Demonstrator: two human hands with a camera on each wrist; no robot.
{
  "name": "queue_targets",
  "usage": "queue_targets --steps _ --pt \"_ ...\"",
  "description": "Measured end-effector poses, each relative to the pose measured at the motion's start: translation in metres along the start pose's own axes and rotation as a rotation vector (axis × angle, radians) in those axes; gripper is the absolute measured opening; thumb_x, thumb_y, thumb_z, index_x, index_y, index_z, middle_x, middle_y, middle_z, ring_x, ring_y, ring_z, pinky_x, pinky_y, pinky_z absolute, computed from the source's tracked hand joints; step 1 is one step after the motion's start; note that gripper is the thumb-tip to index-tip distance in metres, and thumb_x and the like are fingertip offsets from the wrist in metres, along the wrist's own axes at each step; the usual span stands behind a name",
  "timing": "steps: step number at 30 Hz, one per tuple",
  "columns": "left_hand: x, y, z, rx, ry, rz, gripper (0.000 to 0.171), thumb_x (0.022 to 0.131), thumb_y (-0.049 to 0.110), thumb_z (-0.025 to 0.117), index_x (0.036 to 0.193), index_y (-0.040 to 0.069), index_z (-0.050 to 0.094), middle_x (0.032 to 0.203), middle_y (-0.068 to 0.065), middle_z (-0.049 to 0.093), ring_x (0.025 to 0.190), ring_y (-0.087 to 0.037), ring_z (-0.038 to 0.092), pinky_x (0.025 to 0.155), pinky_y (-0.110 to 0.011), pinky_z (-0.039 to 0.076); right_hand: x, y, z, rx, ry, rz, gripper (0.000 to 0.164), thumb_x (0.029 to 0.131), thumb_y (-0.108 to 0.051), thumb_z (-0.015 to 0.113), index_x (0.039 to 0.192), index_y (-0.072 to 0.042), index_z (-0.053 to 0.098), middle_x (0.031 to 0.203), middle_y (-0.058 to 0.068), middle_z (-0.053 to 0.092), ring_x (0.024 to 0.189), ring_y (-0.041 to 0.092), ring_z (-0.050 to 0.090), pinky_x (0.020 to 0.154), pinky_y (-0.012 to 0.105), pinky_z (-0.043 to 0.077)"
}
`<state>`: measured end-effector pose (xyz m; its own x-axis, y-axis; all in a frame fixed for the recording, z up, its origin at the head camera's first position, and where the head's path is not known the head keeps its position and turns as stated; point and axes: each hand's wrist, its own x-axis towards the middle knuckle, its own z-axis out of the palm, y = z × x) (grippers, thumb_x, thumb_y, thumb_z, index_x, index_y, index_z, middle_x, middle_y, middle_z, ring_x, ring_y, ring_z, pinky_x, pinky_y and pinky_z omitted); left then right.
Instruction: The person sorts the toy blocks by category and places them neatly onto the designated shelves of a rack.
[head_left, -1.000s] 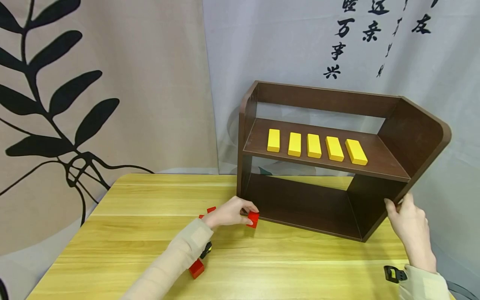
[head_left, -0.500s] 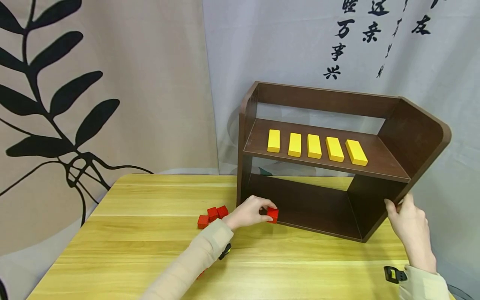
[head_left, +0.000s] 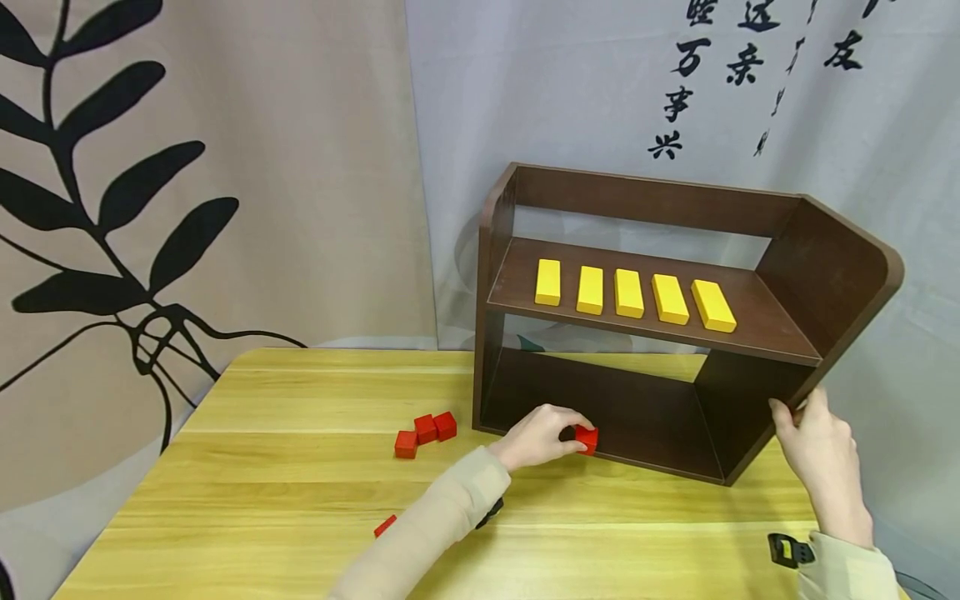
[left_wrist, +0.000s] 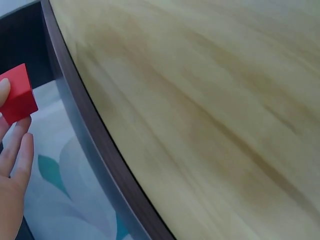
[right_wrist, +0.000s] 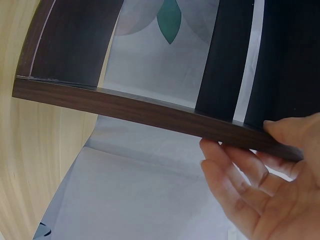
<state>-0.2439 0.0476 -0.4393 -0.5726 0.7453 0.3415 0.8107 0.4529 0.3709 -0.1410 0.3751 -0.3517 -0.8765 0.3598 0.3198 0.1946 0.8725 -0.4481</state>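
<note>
My left hand (head_left: 542, 437) pinches a red cube (head_left: 587, 440) between thumb and fingers, at the front edge of the lower board of a dark brown two-tier shelf (head_left: 652, 179). The left wrist view has the same cube (left_wrist: 19, 95) at its left edge, with fingers (left_wrist: 22, 155) below it. At the far right, my right hand (head_left: 823, 450) grips the shelf's side panel. In the right wrist view, the thumb (right_wrist: 287, 129) lies on one face of that panel (right_wrist: 125, 107) and the fingers on the other. Several yellow blocks (head_left: 628, 293) lie in a row on the upper board.
Three red cubes (head_left: 425, 429) sit close together on the wooden table (head_left: 322, 392), left of the shelf. Another red piece (head_left: 385, 525) shows partly behind the left sleeve (head_left: 442, 517). Printed cloth (head_left: 315, 167) hangs behind the table.
My left hand has moved right along the shelf's front with the red cube, from its left corner toward the middle. My right hand and the yellow blocks have stayed in place.
</note>
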Motion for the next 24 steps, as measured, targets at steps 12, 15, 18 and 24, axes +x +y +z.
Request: queue_targets --steps 12,15,18,24 --pt "0.021 0.011 0.026 0.06 -0.046 -0.016 0.025 0.088 0.021 0.067 0.113 0.015 0.069 0.115 0.003 0.069 0.099 -0.005 0.066 0.082 -0.007 0.048 0.001 0.001 0.0 -0.006 -0.011 0.009 0.041 0.099 -0.031 0.044 0.109 0.008 0.038 0.087 0.035 0.058 0.071 0.051 0.055 0.052 0.048 0.04" --pt "0.024 0.014 0.032 0.094 -0.054 -0.023 0.024 0.089 0.019 0.067 0.111 0.014 0.07 0.114 0.001 0.07 0.098 -0.005 0.067 0.081 -0.007 0.049 0.0 0.0 0.0 -0.007 -0.012 0.011 0.041 0.099 -0.031 0.044 0.109 0.008 0.038 0.087 0.035 0.057 0.07 0.05 0.055 0.052 0.047 0.039" --pt "0.027 0.015 0.038 0.136 -0.046 -0.025 0.023 0.089 0.019 0.066 0.111 0.014 0.07 0.116 0.0 0.069 0.099 -0.006 0.067 0.081 -0.008 0.049 0.0 0.0 0.0 -0.007 -0.011 0.009 0.04 0.099 -0.031 0.044 0.108 0.007 0.039 0.086 0.035 0.058 0.071 0.051 0.055 0.052 0.048 0.039" --pt "0.028 0.018 0.044 0.307 -0.032 0.012 0.026 0.092 0.019 0.063 0.117 0.018 0.069 0.129 0.0 0.063 0.107 -0.009 0.066 0.082 -0.011 0.052 0.0 0.0 -0.001 -0.001 -0.004 -0.002 0.038 0.098 -0.031 0.044 0.106 0.006 0.038 0.081 0.033 0.056 0.071 0.054 0.054 0.052 0.049 0.038"
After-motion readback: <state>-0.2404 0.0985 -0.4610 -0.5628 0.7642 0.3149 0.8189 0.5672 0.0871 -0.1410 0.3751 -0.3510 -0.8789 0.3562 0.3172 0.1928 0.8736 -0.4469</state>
